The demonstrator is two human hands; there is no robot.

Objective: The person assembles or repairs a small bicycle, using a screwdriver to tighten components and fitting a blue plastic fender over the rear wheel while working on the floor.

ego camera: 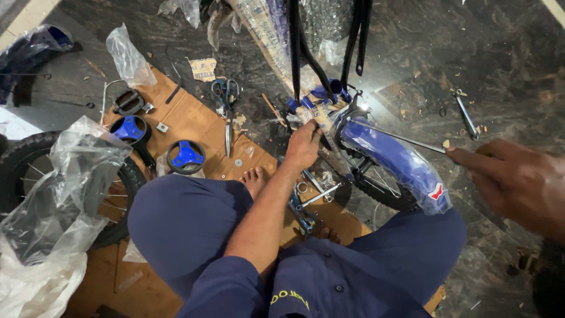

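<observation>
nearest the camera are the person's dark blue shirt point(329, 282) and folded knees, seated on a cardboard sheet point(188, 121) over dark stone floor.

head view: the left hand point(303, 144) closes around the bicycle frame point(315, 109) beside the rear wheel hub, at about twelve o'clock from the lap. the right hand point(518, 182), blurred at three o'clock, is wrapped round the handle of a long metal tool point(400, 138) whose far end sits at the hub.

the wheel carries a blue mudguard point(400, 162) wrapped in clear film, with a small red reflector low on it; frame tubes are partly wrapped too. the judgement here: the tool could slip off the hub fitting if it is not seated square, and the left hand, just beside it, would take the knock. a bare foot point(256, 176) lies near loose spanners point(315, 194) at six o'clock of the hub. scissors point(226, 112) and two blue-and-black small wheels point(185, 156) rest on the cardboard at ten o'clock; another spanner point(466, 115) lies at two o'clock.
</observation>
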